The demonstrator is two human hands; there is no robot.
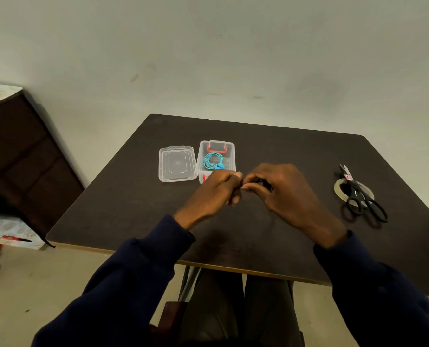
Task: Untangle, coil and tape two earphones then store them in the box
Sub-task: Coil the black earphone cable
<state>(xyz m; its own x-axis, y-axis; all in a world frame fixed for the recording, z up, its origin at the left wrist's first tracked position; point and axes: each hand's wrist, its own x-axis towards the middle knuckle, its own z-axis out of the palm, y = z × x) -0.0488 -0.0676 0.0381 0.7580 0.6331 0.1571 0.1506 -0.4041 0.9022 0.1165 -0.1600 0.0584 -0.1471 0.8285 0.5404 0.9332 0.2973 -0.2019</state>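
2 curled hands meeting, left hand (214,190) and right hand (287,196) pinching black earphone (260,182) (mostly hidden)

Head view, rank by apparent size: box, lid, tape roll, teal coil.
1. Box and lid: nearly alike and side by side, so not split.
2. Tape roll, partly under the scissors.
3. Teal coil, inside the box.

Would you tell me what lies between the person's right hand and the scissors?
Nothing; the head view shows bare table between the right hand and the scissors.
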